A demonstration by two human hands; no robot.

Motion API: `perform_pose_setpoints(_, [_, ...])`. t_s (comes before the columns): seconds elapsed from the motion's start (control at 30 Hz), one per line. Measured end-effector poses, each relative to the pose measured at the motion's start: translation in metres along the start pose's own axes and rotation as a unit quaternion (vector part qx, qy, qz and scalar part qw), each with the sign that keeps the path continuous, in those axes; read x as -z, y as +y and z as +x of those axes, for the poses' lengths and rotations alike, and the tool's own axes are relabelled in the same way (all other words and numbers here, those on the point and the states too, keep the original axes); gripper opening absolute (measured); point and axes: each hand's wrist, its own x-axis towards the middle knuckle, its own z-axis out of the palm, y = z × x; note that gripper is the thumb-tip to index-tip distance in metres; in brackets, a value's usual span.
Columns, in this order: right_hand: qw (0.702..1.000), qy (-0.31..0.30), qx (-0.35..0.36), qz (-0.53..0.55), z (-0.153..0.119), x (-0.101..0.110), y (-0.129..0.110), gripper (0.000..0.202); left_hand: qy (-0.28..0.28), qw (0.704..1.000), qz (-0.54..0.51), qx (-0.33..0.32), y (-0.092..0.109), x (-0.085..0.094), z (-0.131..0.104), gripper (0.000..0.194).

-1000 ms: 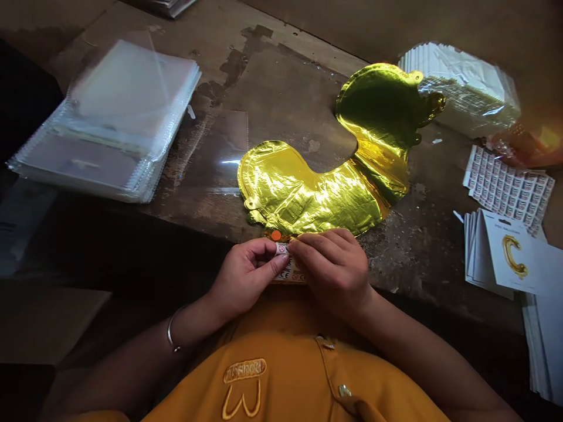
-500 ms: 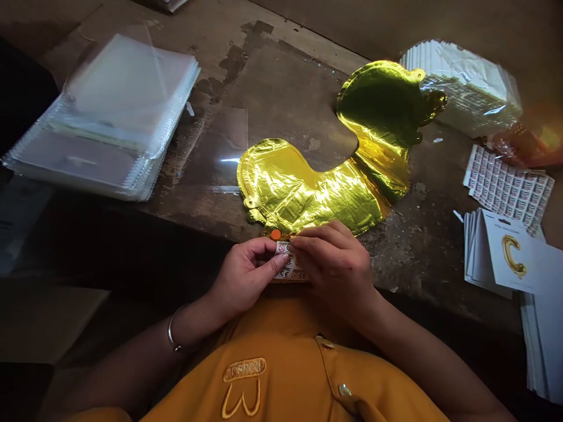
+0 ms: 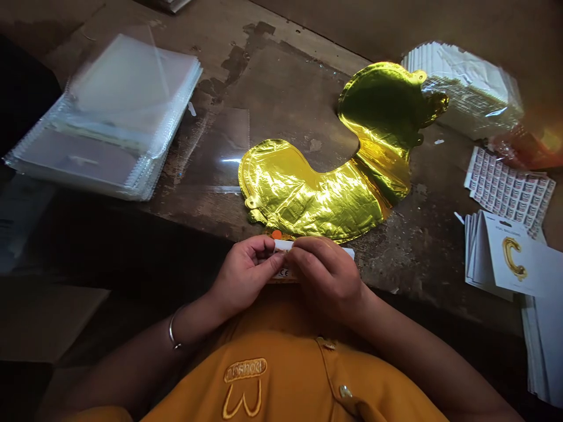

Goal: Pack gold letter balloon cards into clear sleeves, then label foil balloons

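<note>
A small sheet of printed labels [image 3: 284, 273] is between my hands at the table's front edge, its white upper strip folded over. My left hand [image 3: 244, 269] pinches the sheet's left end between thumb and fingers. The fingers of my right hand [image 3: 328, 269] are closed on the top of the sheet and hide much of it. Just beyond my hands lies a gold foil balloon [image 3: 312, 193], curved and flat, with small tabs at its ends. An orange dot [image 3: 276, 234] shows between the balloon and my left fingertips.
Clear plastic sleeves [image 3: 127, 99] are stacked at the left, and a single clear sleeve [image 3: 220, 146] lies flat beside the balloon. On the right are a wrapped white stack [image 3: 470, 76], label sheets [image 3: 510, 187] and white cards [image 3: 510, 252] with a gold C.
My right hand has moved slightly left and down. The label sheet's top now shows a white strip where printed labels were visible, with a white end right of my right hand.
</note>
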Motion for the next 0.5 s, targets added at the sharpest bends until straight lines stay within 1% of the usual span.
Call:
perform_pose_setpoints(0.07, [0.996, 0.032, -0.075, 0.046, 0.003, 0.006, 0.001, 0.009, -0.003, 1.000, 0.023, -0.004, -0.001, 0.001, -0.001, 0.018])
perform_pose_setpoints(0.13, [0.980, 0.081, -0.167, 0.066, 0.008, 0.017, 0.008, 0.005, -0.016, 0.995, 0.091, -0.023, 0.001, 0.005, -0.007, 0.015])
perform_pose_setpoints(0.17, [0.970, 0.110, -0.208, 0.065, 0.012, 0.024, 0.013, 0.003, -0.029, 0.987, 0.147, -0.050, 0.004, 0.008, -0.011, 0.013])
perform_pose_setpoints(0.2, [0.958, 0.135, -0.244, 0.062, 0.015, 0.029, 0.019, 0.002, -0.044, 0.971, 0.212, -0.097, 0.006, 0.012, -0.014, 0.011])
perform_pose_setpoints(0.23, [0.948, 0.151, -0.273, 0.062, 0.019, 0.033, 0.025, 0.001, -0.059, 0.943, 0.282, -0.165, 0.009, 0.017, -0.017, 0.008])
perform_pose_setpoints(0.27, [0.942, 0.151, -0.292, 0.066, 0.023, 0.035, 0.031, 0.002, -0.070, 0.902, 0.353, -0.240, 0.012, 0.022, -0.019, 0.006])
perform_pose_setpoints(0.3, [0.942, 0.135, -0.299, 0.072, 0.027, 0.034, 0.035, 0.004, -0.076, 0.851, 0.416, -0.311, 0.014, 0.027, -0.018, 0.006])
perform_pose_setpoints(0.33, [0.946, 0.103, -0.296, 0.078, 0.030, 0.031, 0.038, 0.005, -0.077, 0.802, 0.465, -0.367, 0.015, 0.033, -0.016, 0.007])
perform_pose_setpoints(0.37, [0.953, 0.064, -0.284, 0.082, 0.033, 0.027, 0.039, 0.007, -0.077, 0.761, 0.504, -0.402, 0.015, 0.038, -0.013, 0.007])
perform_pose_setpoints(0.4, [0.959, 0.029, -0.270, 0.083, 0.035, 0.022, 0.039, 0.007, -0.078, 0.732, 0.532, -0.417, 0.014, 0.042, -0.008, 0.007])
perform_pose_setpoints(0.43, [0.962, 0.004, -0.259, 0.082, 0.037, 0.016, 0.038, 0.007, -0.081, 0.715, 0.551, -0.421, 0.013, 0.046, -0.004, 0.007])
perform_pose_setpoints(0.5, [0.962, -0.008, -0.263, 0.077, 0.038, 0.007, 0.036, 0.007, -0.088, 0.699, 0.566, -0.428, 0.008, 0.050, 0.004, 0.006])
